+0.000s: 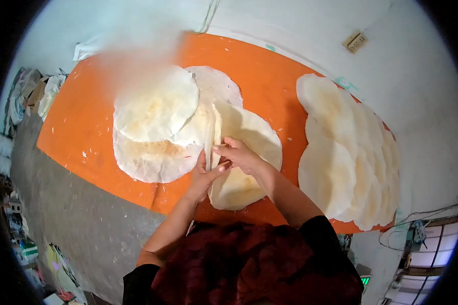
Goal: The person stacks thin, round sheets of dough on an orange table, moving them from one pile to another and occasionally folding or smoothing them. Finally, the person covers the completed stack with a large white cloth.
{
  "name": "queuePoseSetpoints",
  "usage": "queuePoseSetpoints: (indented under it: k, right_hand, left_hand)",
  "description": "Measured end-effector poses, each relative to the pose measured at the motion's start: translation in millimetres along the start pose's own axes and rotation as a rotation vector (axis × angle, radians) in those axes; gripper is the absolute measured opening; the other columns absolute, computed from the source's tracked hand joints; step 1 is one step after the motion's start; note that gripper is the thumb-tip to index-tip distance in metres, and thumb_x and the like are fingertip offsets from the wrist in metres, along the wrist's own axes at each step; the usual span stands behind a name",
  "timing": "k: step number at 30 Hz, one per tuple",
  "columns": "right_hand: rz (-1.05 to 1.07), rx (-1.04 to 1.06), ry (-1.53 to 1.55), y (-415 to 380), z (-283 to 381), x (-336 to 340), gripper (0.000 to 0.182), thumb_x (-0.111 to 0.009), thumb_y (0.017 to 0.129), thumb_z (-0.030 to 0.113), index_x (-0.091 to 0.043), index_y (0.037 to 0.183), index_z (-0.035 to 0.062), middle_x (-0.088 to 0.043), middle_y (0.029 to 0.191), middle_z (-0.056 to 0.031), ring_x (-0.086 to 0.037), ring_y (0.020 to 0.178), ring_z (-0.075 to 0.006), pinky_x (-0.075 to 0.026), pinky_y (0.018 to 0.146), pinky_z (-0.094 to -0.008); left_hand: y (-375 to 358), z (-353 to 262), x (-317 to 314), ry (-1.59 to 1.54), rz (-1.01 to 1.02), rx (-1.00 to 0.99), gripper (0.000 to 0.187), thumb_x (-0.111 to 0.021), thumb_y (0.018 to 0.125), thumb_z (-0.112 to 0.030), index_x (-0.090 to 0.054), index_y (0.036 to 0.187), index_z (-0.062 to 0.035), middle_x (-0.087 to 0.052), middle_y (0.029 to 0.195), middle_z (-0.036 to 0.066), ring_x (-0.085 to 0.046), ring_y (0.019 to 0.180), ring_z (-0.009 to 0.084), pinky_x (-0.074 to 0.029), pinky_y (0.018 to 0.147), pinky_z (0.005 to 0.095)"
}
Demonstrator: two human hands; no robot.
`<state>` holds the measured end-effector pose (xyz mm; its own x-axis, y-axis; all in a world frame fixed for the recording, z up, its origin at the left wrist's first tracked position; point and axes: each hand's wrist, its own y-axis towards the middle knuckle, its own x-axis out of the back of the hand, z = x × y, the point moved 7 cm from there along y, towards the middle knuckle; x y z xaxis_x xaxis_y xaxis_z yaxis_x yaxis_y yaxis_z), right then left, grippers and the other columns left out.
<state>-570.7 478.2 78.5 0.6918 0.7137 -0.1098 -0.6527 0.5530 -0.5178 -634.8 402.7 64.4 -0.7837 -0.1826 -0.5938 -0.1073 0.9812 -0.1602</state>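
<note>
Centre of frame: pale round sheets point(252, 127), left edge raised, on orange desk point(275, 76) | Left hand point(202, 177): thumb and fingers pinching raised edge | Right hand point(237, 155): pinching same edge, just right of left hand | Left of centre: loose pile point(155, 107) of similar rounds | Right of frame: overlapping rounds point(331, 162)

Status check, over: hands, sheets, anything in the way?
Left hand and right hand pinching raised edges of pale sheet. More sheets either side, on orange table. Nothing visibly blocking hands; upper-left view blurred.
</note>
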Motion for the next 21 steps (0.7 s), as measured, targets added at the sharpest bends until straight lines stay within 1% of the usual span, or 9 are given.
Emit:
queuePoseSetpoints:
  k: [7, 9, 10, 11, 12, 13, 15, 16, 21]
  right_hand:
    - [-0.397, 0.246, -0.191, 3, -26, 42, 0.019, -0.044, 0.082, 0.011, -0.057, 0.09, 0.0006, -0.056, 0.072, -0.0056, -0.05, 0.065, -0.0104, -0.042, 0.057, -0.0266]
    - [-0.284, 0.33, -0.02, -15, -16, 71, 0.017, -0.045, 0.082, 0.012, -0.057, 0.089, 0.0017, -0.056, 0.068, -0.0031, -0.05, 0.06, -0.0118, -0.043, 0.055, -0.0302]
    - [-0.406, 0.339, -0.754, -25, -8, 110, 0.019, -0.048, 0.083, 0.017, -0.058, 0.088, 0.0016, -0.057, 0.074, -0.0006, -0.052, 0.063, -0.0097, -0.043, 0.055, -0.0271]
    - [-0.483, 0.413, -0.359, -38, -19, 149, 0.019, -0.048, 0.082, 0.02, -0.058, 0.079, 0.005, -0.053, 0.069, 0.003, -0.05, 0.059, -0.0093, -0.041, 0.051, -0.0267]
    - [-0.48, 0.367, -0.448, -69, 7, 156, 0.02, -0.047, 0.082, 0.021, -0.055, 0.07, 0.0071, -0.048, 0.065, 0.0046, -0.046, 0.054, -0.0089, -0.039, 0.046, -0.0258]
    - [-0.611, 0.306, -0.101, -84, -19, 209, 0.012, -0.053, 0.077, 0.017, -0.056, 0.076, 0.0055, -0.054, 0.069, -0.0015, -0.049, 0.062, -0.0126, -0.042, 0.053, -0.029]
    - [-0.803, 0.186, -0.478, -128, 15, 247, 0.009, -0.052, 0.074, 0.016, -0.052, 0.071, 0.0077, -0.046, 0.063, 0.0005, -0.043, 0.056, -0.0123, -0.039, 0.05, -0.0288]
    - [-0.865, 0.155, -0.577, -144, 16, 279, 0.009, -0.052, 0.074, 0.015, -0.05, 0.069, 0.0082, -0.044, 0.061, 0.0009, -0.041, 0.054, -0.0122, -0.037, 0.049, -0.0291]
    - [-1.144, 0.2, -0.68, -181, 100, 300, 0.013, -0.045, 0.077, 0.011, -0.047, 0.07, -0.0004, -0.048, 0.061, -0.0068, -0.047, 0.056, -0.018, -0.04, 0.052, -0.0335]
  left_hand:
    - [11, 30, 21, 0.076, -0.08, 0.278, 0.039, -0.047, 0.088, -0.016, -0.037, 0.123, -0.0001, -0.051, 0.112, 0.014, -0.051, 0.099, 0.021, -0.038, 0.09, 0.0321]
    - [22, 7, 34, 0.561, -0.079, 0.18, 0.039, -0.045, 0.089, -0.019, -0.038, 0.122, 0.0017, -0.051, 0.111, 0.018, -0.051, 0.099, 0.0256, -0.035, 0.093, 0.0336]
    - [28, -16, 37, 0.786, -0.091, 0.158, 0.039, -0.044, 0.089, -0.023, -0.042, 0.118, 0.0029, -0.052, 0.108, 0.02, -0.051, 0.1, 0.0277, -0.034, 0.094, 0.0329]
    - [34, -40, 40, 1.023, -0.109, 0.141, 0.039, -0.044, 0.089, -0.026, -0.046, 0.114, 0.0042, -0.054, 0.106, 0.021, -0.051, 0.101, 0.0299, -0.033, 0.095, 0.0323]
    - [40, -63, 43, 1.249, -0.133, 0.13, 0.041, -0.043, 0.089, -0.029, -0.049, 0.11, 0.0054, -0.055, 0.104, 0.023, -0.05, 0.102, 0.032, -0.032, 0.096, 0.0316]
    - [34, -83, 50, 0.803, -0.201, 0.297, 0.034, -0.043, 0.089, -0.024, -0.055, 0.103, 0.0047, -0.058, 0.096, 0.02, -0.054, 0.097, 0.0291, -0.039, 0.09, 0.0314]
    - [63, -81, 123, 0.734, -0.169, -0.047, 0.03, -0.041, 0.09, -0.02, -0.054, 0.103, 0.004, -0.058, 0.087, 0.01, -0.055, 0.071, 0.0155, -0.046, 0.067, 0.0248]
    - [71, -72, 162, 0.164, -0.201, 0.018, 0.024, -0.043, 0.088, -0.012, -0.053, 0.104, 0.003, -0.056, 0.085, 0.006, -0.054, 0.074, 0.0138, -0.046, 0.066, 0.023]
    - [44, -77, 229, 0.21, -0.418, 0.082, 0.024, -0.047, 0.083, -0.007, -0.053, 0.104, 0.0032, -0.056, 0.089, 0.007, -0.054, 0.076, 0.0155, -0.045, 0.064, 0.0255]
